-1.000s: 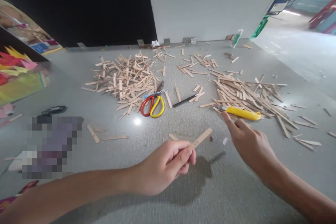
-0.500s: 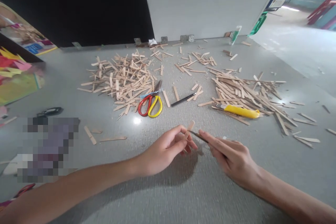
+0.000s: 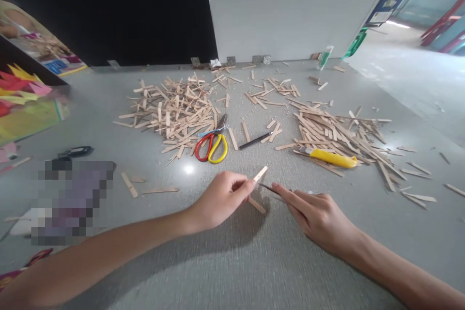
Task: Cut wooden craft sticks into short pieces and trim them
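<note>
My left hand (image 3: 221, 198) pinches a short wooden craft stick (image 3: 260, 174) that points up and to the right, just above the grey floor. My right hand (image 3: 316, 215) is closed on a thin dark blade-like tool (image 3: 271, 188), its tip close to the stick. Another stick piece (image 3: 256, 205) lies on the floor under my left fingers. Beyond the hands lie red and yellow scissors (image 3: 210, 145), a black pen (image 3: 256, 140) and a yellow utility knife (image 3: 329, 157).
Two big heaps of wooden sticks lie ahead, one at the left (image 3: 174, 109) and one at the right (image 3: 337, 131). A white board (image 3: 290, 9) stands at the back. Coloured paper (image 3: 22, 101) lies at the far left. A glue tube (image 3: 326, 56) stands by the board.
My right hand left the yellow knife's side and came in to the stick with the thin tool. My left hand turned the stick more upright and moved slightly left.
</note>
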Demonstrator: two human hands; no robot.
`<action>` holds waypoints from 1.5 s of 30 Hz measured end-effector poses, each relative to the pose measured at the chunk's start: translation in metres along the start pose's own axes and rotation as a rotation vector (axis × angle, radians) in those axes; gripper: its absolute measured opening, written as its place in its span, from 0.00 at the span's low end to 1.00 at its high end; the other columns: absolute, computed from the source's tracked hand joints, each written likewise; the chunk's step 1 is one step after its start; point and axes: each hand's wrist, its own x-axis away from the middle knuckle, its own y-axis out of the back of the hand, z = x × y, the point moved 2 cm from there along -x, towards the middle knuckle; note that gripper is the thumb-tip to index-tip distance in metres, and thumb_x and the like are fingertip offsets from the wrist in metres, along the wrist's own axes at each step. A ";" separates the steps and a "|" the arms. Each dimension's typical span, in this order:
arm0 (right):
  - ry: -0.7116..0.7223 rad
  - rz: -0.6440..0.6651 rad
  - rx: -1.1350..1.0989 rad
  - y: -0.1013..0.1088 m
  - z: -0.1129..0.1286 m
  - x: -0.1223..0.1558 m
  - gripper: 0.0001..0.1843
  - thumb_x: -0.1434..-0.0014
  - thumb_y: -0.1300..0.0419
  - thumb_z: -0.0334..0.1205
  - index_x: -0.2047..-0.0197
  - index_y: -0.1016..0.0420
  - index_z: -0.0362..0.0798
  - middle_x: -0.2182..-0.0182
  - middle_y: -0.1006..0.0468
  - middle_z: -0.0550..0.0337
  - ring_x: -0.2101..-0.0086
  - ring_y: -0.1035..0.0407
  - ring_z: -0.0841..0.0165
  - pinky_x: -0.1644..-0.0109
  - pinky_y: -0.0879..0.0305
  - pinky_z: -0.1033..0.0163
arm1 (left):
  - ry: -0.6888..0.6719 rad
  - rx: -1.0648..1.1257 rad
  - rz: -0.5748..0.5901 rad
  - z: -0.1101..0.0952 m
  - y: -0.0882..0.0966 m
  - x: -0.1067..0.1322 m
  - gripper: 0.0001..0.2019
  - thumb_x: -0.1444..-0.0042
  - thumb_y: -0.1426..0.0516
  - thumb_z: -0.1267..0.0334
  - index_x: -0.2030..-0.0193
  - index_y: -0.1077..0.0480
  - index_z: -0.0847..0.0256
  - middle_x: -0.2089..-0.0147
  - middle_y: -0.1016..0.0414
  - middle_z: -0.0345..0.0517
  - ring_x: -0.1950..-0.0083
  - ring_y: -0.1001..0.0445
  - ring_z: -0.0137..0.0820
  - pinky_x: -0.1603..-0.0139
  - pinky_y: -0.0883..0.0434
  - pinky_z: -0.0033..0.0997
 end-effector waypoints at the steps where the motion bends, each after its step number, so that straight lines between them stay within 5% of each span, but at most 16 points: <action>1: -0.012 -0.001 0.000 0.001 -0.001 0.000 0.23 0.20 0.53 0.31 0.30 0.27 0.40 0.75 0.23 0.65 0.80 0.32 0.75 0.76 0.39 0.68 | -0.002 -0.015 -0.033 0.001 0.001 -0.001 0.23 0.33 0.46 0.46 0.76 0.37 0.57 0.77 0.36 0.36 0.73 0.38 0.29 0.70 0.42 0.29; 5: -0.042 -0.010 -0.020 0.002 -0.002 0.000 0.24 0.21 0.51 0.31 0.28 0.27 0.41 0.76 0.22 0.64 0.80 0.32 0.76 0.76 0.37 0.70 | 0.007 0.169 -0.094 0.008 0.000 -0.009 0.18 0.40 0.37 0.47 0.65 0.37 0.55 0.73 0.29 0.35 0.73 0.30 0.29 0.70 0.35 0.27; 10: -0.102 -0.046 -0.044 0.003 -0.006 0.000 0.23 0.22 0.50 0.30 0.30 0.24 0.40 0.69 0.15 0.57 0.78 0.26 0.75 0.73 0.31 0.72 | 0.061 0.228 -0.069 0.014 0.000 -0.017 0.13 0.35 0.38 0.55 0.50 0.26 0.61 0.67 0.21 0.41 0.74 0.27 0.28 0.75 0.34 0.25; 18: -0.195 -0.200 -0.090 0.010 -0.008 -0.006 0.26 0.25 0.48 0.28 0.29 0.24 0.44 0.68 0.12 0.57 0.78 0.24 0.76 0.70 0.27 0.75 | 0.012 0.205 -0.044 0.012 0.004 -0.019 0.04 0.37 0.37 0.64 0.60 0.21 0.61 0.71 0.24 0.38 0.72 0.27 0.27 0.73 0.30 0.24; 25: -0.099 0.058 -0.257 0.007 -0.009 -0.008 0.22 0.20 0.50 0.34 0.33 0.21 0.41 0.67 0.11 0.53 0.78 0.24 0.73 0.71 0.29 0.70 | 0.066 0.272 0.074 0.021 0.009 -0.027 0.08 0.41 0.32 0.61 0.61 0.24 0.62 0.71 0.22 0.39 0.75 0.25 0.26 0.74 0.26 0.25; 29: -0.116 0.197 -0.352 0.008 -0.006 -0.010 0.23 0.18 0.53 0.38 0.35 0.19 0.43 0.69 0.13 0.54 0.77 0.24 0.72 0.70 0.30 0.69 | 0.108 0.188 0.216 0.016 0.015 -0.027 0.02 0.40 0.34 0.67 0.63 0.20 0.63 0.73 0.22 0.39 0.77 0.27 0.26 0.81 0.31 0.21; 33: -0.130 0.286 -0.394 0.010 -0.001 -0.010 0.23 0.19 0.52 0.38 0.34 0.19 0.45 0.72 0.15 0.57 0.77 0.24 0.71 0.70 0.32 0.67 | 0.109 0.139 0.324 0.007 0.017 -0.025 0.05 0.38 0.37 0.72 0.66 0.21 0.62 0.76 0.24 0.36 0.82 0.33 0.22 0.85 0.36 0.19; 42: -0.113 0.260 -0.338 0.013 0.003 -0.012 0.22 0.19 0.50 0.40 0.35 0.19 0.46 0.62 0.14 0.51 0.68 0.20 0.68 0.63 0.25 0.64 | 0.044 0.123 0.386 0.013 0.015 -0.027 0.07 0.38 0.36 0.69 0.69 0.20 0.62 0.78 0.25 0.36 0.82 0.31 0.22 0.81 0.34 0.19; 45: -0.062 0.208 -0.346 0.013 0.001 -0.012 0.22 0.19 0.50 0.40 0.37 0.17 0.43 0.67 0.16 0.53 0.72 0.22 0.69 0.67 0.27 0.66 | 0.023 0.123 0.473 0.021 0.018 -0.032 0.05 0.39 0.33 0.65 0.66 0.18 0.62 0.75 0.22 0.39 0.80 0.28 0.24 0.78 0.32 0.21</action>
